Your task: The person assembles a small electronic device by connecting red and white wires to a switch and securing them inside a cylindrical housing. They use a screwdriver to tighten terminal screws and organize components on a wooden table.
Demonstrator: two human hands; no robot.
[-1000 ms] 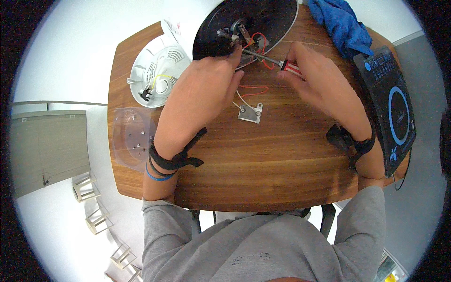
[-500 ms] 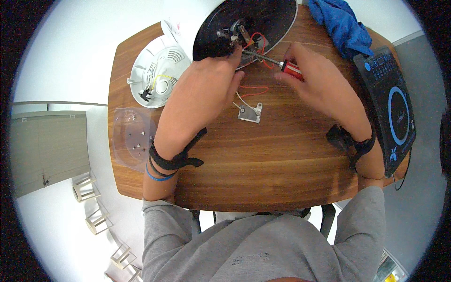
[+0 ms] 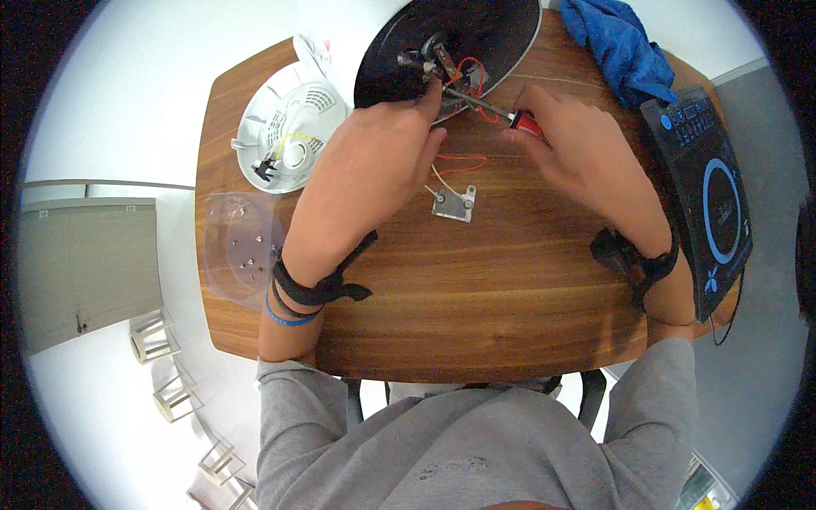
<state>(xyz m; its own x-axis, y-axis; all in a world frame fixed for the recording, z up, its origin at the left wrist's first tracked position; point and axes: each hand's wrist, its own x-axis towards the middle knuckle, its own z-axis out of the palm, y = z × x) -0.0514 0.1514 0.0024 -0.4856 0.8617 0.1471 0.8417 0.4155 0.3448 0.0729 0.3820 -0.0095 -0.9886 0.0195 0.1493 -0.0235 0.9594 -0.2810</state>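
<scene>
My right hand [image 3: 574, 140] is closed round the red handle of a screwdriver [image 3: 527, 125]. Its metal shaft slants left into a black bowl-shaped housing [image 3: 382, 64], and the tip meets metal parts [image 3: 446, 64] inside. At the housing's near edge, my left hand [image 3: 374, 153] reaches in with its index finger beside the screwdriver tip. The left thumb stands apart from that finger; the other left fingers are mostly hidden. Red wires [image 3: 482, 81] loop out of the housing. A small metal plate [image 3: 450, 206] with wires attached lies on the table below.
To the left sit a white plastic cover [image 3: 251, 127] with a yellow wire and a clear tray [image 3: 225, 272] holding several screws. On the right are a blue cloth [image 3: 616, 47] and a black induction cooker [image 3: 701, 255] with its cord. The wooden table [image 3: 476, 314] has curved edges.
The housing and my left hand have shifted slightly right. My right hand has moved a little, still gripping the screwdriver, whose tip stays among the metal parts.
</scene>
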